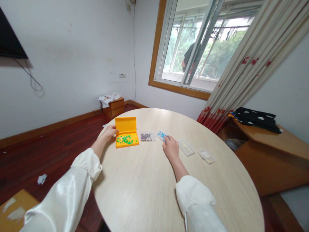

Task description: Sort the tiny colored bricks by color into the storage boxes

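An orange case [126,124] stands with its lid up on the round table, small green pieces [125,139] scattered inside. My left hand [110,132] grips its left edge, fingers closed. Right of the case lies a clear box with dark pieces [147,137]. My right hand [171,147] rests at a clear box with blue pieces [161,134], its fingers curled over the near right corner; what they pinch is too small to tell. Farther right are a clear box with pale pieces [186,148] and another clear container [206,156] holding thin items.
The round wooden table [140,187] fills the middle. Behind it at left is a small drawer cabinet [117,107] with papers. A wooden desk [280,148] with black dotted cloth [258,119] stands at right, beside the long curtain [231,74]. A cardboard box [18,209] sits lower left.
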Demonstrator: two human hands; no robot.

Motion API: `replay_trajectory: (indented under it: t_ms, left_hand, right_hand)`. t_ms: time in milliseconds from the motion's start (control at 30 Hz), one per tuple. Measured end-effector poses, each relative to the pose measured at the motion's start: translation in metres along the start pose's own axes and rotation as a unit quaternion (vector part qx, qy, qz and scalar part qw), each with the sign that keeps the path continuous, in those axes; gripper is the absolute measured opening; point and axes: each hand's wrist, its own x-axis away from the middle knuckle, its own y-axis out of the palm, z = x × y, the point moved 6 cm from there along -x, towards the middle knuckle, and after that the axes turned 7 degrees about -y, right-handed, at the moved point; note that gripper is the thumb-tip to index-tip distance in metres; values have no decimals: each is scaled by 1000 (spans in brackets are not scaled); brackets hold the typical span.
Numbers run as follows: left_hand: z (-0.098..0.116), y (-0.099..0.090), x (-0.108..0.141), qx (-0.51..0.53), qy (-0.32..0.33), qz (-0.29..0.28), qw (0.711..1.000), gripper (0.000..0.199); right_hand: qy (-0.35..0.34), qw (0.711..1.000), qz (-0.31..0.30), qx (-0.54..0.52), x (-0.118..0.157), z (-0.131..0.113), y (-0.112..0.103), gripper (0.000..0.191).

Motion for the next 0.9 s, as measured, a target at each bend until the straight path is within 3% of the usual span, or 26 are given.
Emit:
replay_trajectory:
  t_ms: [133, 233, 333, 400, 467, 600, 700, 900]
  left_hand:
    - [0, -4, 4, 60, -15, -103, 993, 26]
    - [3, -11, 5, 17, -32, -165, 986, 26]
    - [18, -19, 4, -60, 25, -105, 992, 39]
    - [30, -11, 9, -147, 94, -76, 982, 59]
    - [32, 10, 20, -277, 144, -85, 946, 76]
    - [10, 52, 48, -485, 129, -106, 858, 81]
    - [3, 65, 62, -517, 158, -85, 837, 72]
    - [8, 62, 71, -520, 195, -103, 825, 72]
  right_hand:
    - [2, 1000, -1, -3, 0, 0, 0, 31]
    - [2, 1000, -3, -4, 0, 0, 0, 31]
    - [4, 1000, -8, -5, -1, 0, 0, 31]
    - [5, 1000, -13, -5, 0, 1, 1, 31]
    - [5, 1000, -16, -4, 0, 1, 2, 31]
    - [-1, 1000, -10, -8, 0, 2, 4, 31]
    - [-1, 1000, 5, -6, -1, 3, 4, 31]
    - [22, 1000, 7, 5, -1, 4, 8, 32]
